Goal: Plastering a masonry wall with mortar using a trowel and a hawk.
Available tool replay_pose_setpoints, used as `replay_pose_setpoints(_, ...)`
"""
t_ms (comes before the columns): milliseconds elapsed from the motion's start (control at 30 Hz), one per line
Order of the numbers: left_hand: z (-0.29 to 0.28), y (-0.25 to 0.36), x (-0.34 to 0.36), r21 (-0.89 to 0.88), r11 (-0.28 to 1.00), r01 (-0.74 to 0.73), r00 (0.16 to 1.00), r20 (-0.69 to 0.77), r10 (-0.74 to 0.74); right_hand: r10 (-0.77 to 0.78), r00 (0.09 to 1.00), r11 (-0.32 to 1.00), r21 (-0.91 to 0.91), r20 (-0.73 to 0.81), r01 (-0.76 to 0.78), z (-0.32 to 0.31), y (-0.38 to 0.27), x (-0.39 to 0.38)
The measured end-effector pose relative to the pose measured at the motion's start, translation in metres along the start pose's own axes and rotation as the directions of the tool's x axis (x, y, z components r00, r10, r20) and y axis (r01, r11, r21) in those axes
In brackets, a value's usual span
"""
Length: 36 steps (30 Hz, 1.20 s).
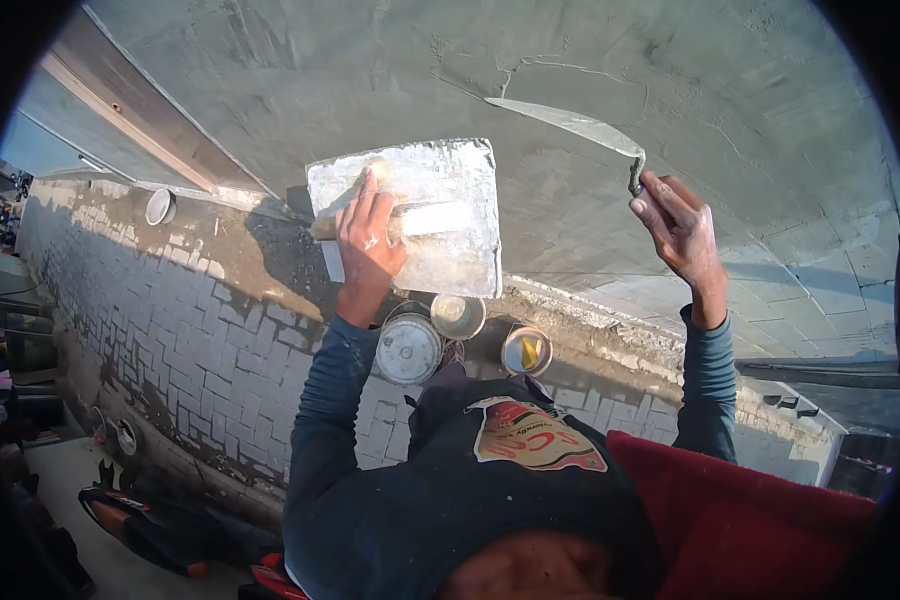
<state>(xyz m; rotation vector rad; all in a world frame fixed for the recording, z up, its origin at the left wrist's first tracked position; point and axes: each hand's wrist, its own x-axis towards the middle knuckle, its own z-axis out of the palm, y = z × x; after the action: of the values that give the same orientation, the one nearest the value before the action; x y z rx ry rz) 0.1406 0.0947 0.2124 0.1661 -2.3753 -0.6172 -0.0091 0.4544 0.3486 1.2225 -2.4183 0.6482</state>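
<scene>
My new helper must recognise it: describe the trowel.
Find the grey wall, then the right hand in front of it. That hand holds the trowel, its slim pale blade tapering leftward, unlike the broad rectangular board in the left hand.

Centre-left, the left hand [370,245] holds a white board [455,180]; upper right, the right hand [685,235] grips a trowel [575,124] by the grey wall [360,70]. Buckets [408,350] stand below centre, paving [200,335] left.
</scene>
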Motion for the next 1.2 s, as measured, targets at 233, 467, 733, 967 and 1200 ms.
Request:
replay_pose_setpoints(233,-0.022,0.024,0.008,0.276,0.959,-0.061,0.997,0.054,0.048,-0.256,0.961,0.926,-0.258,0.106,0.275,-0.042,-0.024,-0.035)
replay_pose_setpoints(467,-0.044,0.068,0.009,0.260,0.948,-0.184,0.983,0.031,0.182,-0.284,0.949,0.889,-0.333,0.135,0.314,-0.073,-0.010,-0.053)
replay_pose_setpoints(733,-0.086,0.118,0.009,0.162,0.914,-0.371,0.924,0.158,0.347,-0.383,0.910,0.886,-0.216,0.159,0.410,-0.071,-0.004,-0.043)
replay_pose_setpoints(967,-0.105,0.157,-0.001,0.104,0.834,-0.541,0.832,0.214,0.513,-0.489,0.867,0.861,-0.111,0.094,0.497,-0.025,-0.009,-0.005)
replay_pose_setpoints(1200,-0.096,0.174,-0.020,0.097,0.773,-0.628,0.750,0.341,0.567,-0.339,0.936,0.934,-0.083,0.092,0.346,0.061,-0.026,0.054)
